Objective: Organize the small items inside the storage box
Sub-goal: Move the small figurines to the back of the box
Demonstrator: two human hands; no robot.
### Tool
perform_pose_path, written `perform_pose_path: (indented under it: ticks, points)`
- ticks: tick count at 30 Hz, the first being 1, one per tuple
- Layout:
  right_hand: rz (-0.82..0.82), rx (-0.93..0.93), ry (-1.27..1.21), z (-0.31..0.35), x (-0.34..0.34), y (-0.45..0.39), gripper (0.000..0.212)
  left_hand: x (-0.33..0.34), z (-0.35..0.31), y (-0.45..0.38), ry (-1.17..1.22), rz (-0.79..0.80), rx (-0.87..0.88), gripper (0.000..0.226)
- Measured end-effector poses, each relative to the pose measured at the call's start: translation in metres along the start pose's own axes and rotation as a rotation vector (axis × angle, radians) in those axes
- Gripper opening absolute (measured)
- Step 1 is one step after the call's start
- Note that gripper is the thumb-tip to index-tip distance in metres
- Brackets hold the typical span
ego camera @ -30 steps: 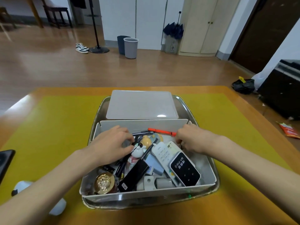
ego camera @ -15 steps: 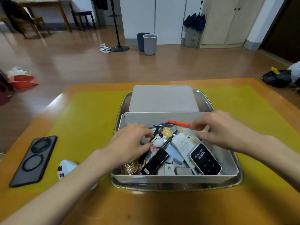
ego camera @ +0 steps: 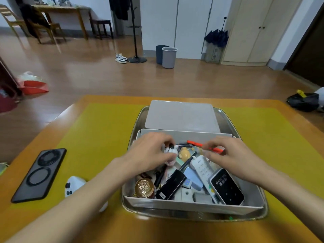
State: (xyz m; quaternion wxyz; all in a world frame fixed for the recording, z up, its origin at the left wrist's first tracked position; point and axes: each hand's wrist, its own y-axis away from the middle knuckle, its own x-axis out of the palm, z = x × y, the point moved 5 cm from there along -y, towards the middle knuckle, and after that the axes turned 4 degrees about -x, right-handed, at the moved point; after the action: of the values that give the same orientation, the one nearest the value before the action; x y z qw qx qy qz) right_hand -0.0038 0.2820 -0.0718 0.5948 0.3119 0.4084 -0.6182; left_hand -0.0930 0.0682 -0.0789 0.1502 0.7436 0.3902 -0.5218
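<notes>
**Two hands pick into the far end of the cluttered box**

The left hand (ego camera: 150, 155) is closed, its fingertips pinching a small white-and-black toy figurine (ego camera: 171, 149) at the far left of the pile. The right hand (ego camera: 233, 155) curls over a thin orange plastic pen (ego camera: 204, 146) with thumb and forefinger closing on its right end, though whether they actually clamp it I cannot tell. Working from opposite sides keeps the wrists from crossing and probably lets each hand clear one loose piece from the top layer first.

The shallow white plastic storage box (ego camera: 192, 206) sits inside a silver metal tray (ego camera: 263, 212) on the yellow table mat (ego camera: 98, 130); its flat white lid (ego camera: 182, 116) lies at the far end of the tray, out of the way of reaching arms. The box is still a jumble: a round gold embossed tin (ego camera: 144, 187) near left, a black rectangular device (ego camera: 171, 185) beside it, a white remote control (ego camera: 201, 169) and a black-faced keypad unit (ego camera: 227, 186) near right. Little looks sorted yet.

On the mat to the left, well apart from the tray, lie a dark phone (ego camera: 39, 174) and a white controller-like gadget (ego camera: 74, 185).
</notes>
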Motion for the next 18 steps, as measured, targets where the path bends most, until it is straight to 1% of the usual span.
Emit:
perform_pose_path:
  ticks: [3,6,9,14,16,18]
  points:
    - [0.010,-0.005,-0.076,0.013,0.006,-0.020,0.007,-0.034,0.020,0.019,0.162,-0.136,-0.093,0.030]
    - [0.086,-0.032,-0.045,0.026,0.019,-0.036,0.010,-0.050,0.043,0.036,0.231,-0.200,-0.180,0.031]
    - [0.167,-0.028,0.021,0.030,0.034,-0.044,0.011,-0.048,0.056,0.045,0.300,-0.216,-0.224,0.029]
    - [0.222,-0.024,0.077,0.035,0.052,-0.051,0.012,-0.036,0.054,0.039,0.281,-0.165,-0.222,0.029]
    - [0.278,-0.068,0.122,0.041,0.056,-0.052,0.012,-0.038,0.057,0.036,0.292,-0.174,-0.243,0.026]
    - [0.406,-0.172,0.243,0.051,0.063,-0.049,0.020,-0.039,0.060,0.034,0.323,-0.185,-0.260,0.026]
